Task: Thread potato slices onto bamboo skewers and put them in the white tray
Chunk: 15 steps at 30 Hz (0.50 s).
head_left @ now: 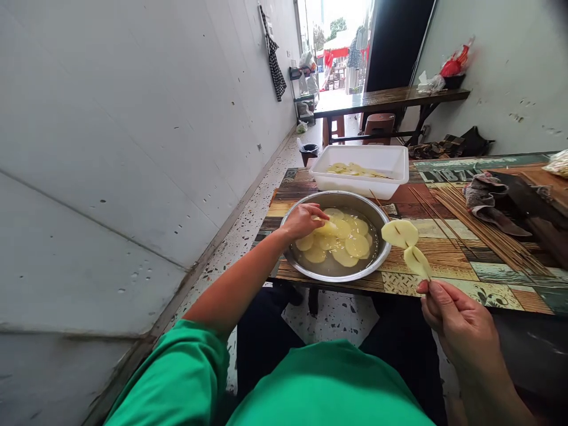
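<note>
Clamped on a skewer, the right hand sits right of the basin, skewer slanting toward it, while the left hand, nearer, touches slices inside, its grip unclear

The doorway ahead of me, at one o'clock, glares with daylight. A pitted white wall spans nine to eleven, speckled terrazzo floor along its foot; at two, a brown stool stands by a long wooden table.
</note>
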Available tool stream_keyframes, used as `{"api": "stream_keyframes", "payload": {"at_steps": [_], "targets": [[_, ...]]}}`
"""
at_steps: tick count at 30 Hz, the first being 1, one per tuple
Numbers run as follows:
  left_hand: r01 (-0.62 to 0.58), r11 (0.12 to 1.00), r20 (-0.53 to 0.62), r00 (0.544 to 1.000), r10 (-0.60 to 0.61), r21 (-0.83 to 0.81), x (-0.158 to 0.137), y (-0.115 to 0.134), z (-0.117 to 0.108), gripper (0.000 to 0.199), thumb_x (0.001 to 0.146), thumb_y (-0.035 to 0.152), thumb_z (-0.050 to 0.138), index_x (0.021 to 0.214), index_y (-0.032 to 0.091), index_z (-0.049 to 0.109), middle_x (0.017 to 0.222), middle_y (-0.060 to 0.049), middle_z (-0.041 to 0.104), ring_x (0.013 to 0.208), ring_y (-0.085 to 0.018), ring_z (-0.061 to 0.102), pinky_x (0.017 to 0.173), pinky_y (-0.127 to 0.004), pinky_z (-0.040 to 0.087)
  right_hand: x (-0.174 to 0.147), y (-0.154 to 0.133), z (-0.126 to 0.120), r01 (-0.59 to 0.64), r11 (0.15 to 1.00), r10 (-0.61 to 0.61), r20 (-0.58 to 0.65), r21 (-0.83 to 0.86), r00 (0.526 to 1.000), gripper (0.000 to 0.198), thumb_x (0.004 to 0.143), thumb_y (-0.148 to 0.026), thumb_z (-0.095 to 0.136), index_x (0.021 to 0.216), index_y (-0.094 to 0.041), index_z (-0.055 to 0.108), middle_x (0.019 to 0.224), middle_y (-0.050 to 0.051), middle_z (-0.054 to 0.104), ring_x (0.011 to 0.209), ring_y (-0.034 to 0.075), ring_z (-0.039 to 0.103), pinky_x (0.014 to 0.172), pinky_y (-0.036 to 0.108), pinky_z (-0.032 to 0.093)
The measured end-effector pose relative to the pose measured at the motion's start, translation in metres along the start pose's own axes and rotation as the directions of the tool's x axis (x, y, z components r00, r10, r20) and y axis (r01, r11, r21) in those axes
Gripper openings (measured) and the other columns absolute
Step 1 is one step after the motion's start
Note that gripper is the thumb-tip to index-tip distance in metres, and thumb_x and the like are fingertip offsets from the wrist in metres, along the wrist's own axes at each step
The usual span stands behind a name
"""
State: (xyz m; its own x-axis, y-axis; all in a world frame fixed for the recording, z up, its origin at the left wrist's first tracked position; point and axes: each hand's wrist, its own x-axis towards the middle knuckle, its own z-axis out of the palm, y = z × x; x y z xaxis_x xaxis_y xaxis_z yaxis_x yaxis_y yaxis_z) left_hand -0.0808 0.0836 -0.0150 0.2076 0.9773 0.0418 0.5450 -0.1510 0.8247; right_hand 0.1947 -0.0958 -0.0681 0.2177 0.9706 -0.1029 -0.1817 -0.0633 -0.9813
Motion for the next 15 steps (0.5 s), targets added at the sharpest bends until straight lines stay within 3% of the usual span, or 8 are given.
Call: {"api": "stream_keyframes", "payload": {"at_steps": [3,6,10,13,15], "targets": [[0.069,0.995,-0.044,0.996,-0.072,-0.077,-0.0023,0.0037,-0.0026,0.013,0.063,0.022,0.076,0.072,0.014,0.069,0.084,-0.005,0.067,0.084,-0.016,0.063,0.079,-0.029,0.053,0.0005,0.0000,0.0000,0.009,1.000,-0.009,0.009,-0.009,1.000,0.028,0.084,-0.047,0.064,0.082,-0.019,0.062,0.050,-0.007,0.030,0.043,0.008,0.027,0.039,0.023,0.019],[0.165,0.967,-0.019,0.985,-0.172,-0.193,-0.0043,0.0077,-0.0019,0.018,0.070,0.030,0.072,0.073,0.014,0.063,0.066,0.000,0.059,0.061,-0.011,0.056,0.059,-0.025,0.052,0.0010,-0.0006,0.0012,0.004,1.000,-0.004,0.020,0.000,1.000,0.029,0.083,-0.048,0.065,0.081,-0.019,0.062,0.051,-0.008,0.029,0.043,0.008,0.026,0.039,0.023,0.018],[0.182,0.977,0.004,0.983,-0.183,-0.110,-0.0056,0.0072,0.0008,0.011,0.076,0.026,0.063,0.076,0.015,0.066,0.065,0.001,0.060,0.059,-0.010,0.054,0.056,-0.021,0.047,0.0010,-0.0020,0.0042,0.019,1.000,-0.019,0.020,0.000,1.000,0.029,0.083,-0.048,0.065,0.079,-0.019,0.062,0.051,-0.007,0.028,0.043,0.008,0.026,0.039,0.023,0.018],[0.104,0.994,-0.041,0.994,-0.103,0.016,-0.0046,0.0038,0.0012,0.012,0.072,0.026,0.066,0.076,0.016,0.071,0.067,-0.001,0.066,0.065,-0.011,0.057,0.061,-0.020,0.046,0.0005,-0.0031,0.0049,0.018,1.000,-0.018,0.026,0.000,0.999,0.030,0.083,-0.048,0.065,0.080,-0.019,0.061,0.051,-0.008,0.028,0.043,0.008,0.025,0.040,0.024,0.017],[0.058,0.998,-0.088,0.994,-0.061,-0.040,-0.0030,0.0025,0.0009,0.014,0.071,0.027,0.067,0.077,0.015,0.073,0.073,-0.002,0.069,0.068,-0.012,0.059,0.064,-0.020,0.046,0.0001,-0.0032,0.0040,0.012,1.000,-0.012,0.032,0.000,0.999,0.030,0.083,-0.049,0.065,0.081,-0.019,0.061,0.051,-0.008,0.028,0.044,0.008,0.025,0.041,0.024,0.016]]}}
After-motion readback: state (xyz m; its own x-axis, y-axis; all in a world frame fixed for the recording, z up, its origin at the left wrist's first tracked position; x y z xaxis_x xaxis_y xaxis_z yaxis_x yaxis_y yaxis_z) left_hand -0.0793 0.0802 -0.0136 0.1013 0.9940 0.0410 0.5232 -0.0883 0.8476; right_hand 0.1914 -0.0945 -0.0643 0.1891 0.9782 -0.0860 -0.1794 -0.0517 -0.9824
